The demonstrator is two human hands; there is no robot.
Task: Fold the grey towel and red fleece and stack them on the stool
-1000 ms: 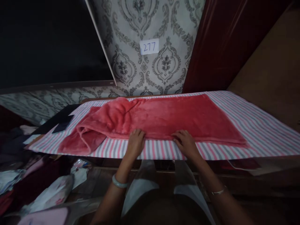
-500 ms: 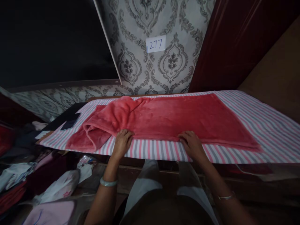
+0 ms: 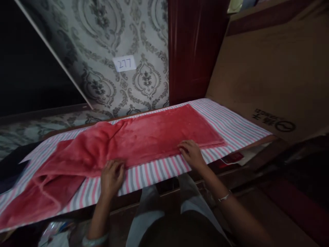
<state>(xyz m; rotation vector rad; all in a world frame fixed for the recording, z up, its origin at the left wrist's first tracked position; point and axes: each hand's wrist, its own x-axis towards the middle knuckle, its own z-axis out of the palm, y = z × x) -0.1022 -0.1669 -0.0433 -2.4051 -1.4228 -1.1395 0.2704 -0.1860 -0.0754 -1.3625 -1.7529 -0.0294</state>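
A plush red blanket (image 3: 151, 133) lies lengthwise on a striped sheet (image 3: 151, 173). Its right part is flat and folded with a straight near edge, while the left part is bunched and wrinkled, with a loose corner trailing toward the lower left. My left hand (image 3: 111, 176) has its fingers curled on the near edge, beside the bunched part. Farther right along that edge, my right hand (image 3: 191, 152) pinches the cloth with bent fingers. The fingertips of both hands are partly hidden against the fabric.
A large cardboard box (image 3: 257, 75) stands at the right end. Behind are a patterned wall with a paper marked 277 (image 3: 124, 63), a dark red panel (image 3: 192, 48) and a black screen (image 3: 33, 65). A plastic bag (image 3: 52, 231) lies below at left.
My view has swung right, bringing more of the cardboard box into sight. Both hands remain at the blanket's near edge, and the blanket keeps much the same shape.
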